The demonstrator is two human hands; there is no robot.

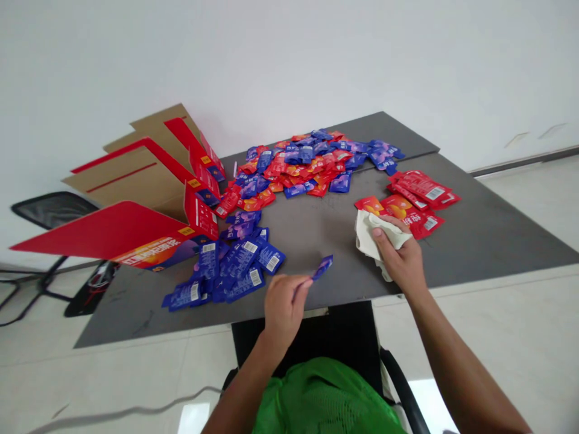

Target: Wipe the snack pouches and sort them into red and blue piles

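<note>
Taking the middle of the desk (506, 232) as the clock's centre, with the person's chest at 6 o'clock, the left hand (284, 307) sits near 7 o'clock, its thumb and fingers closed in a pinch on the end of a blue sachet (322, 267), which sticks out past the fingertips and clear of the other packets. The right hand (400, 256) is at about 4 o'clock, fingers curled round a bunched cream cloth (377, 241), not spread. The cloth is in contact with the desk and overlaps the edge of a loose group of red sachets (420, 193), which lie at about 3 o'clock.

Further blue sachets (226, 271), barcodes showing on several, form a rough group at 8 o'clock, just left of the pinching hand. A large mixed heap of red, orange and blue-purple sachets (298, 166) spreads across 12 o'clock towards the far edge. At 10 o'clock, three open red-and-kraft cardboard display boxes (122, 232) lie on their sides, overhanging the desk's left edge and touching the packets nearest them. A green mesh garment (323, 401) shows at the bottom of the view, in front of a black chair (344, 328)
</note>
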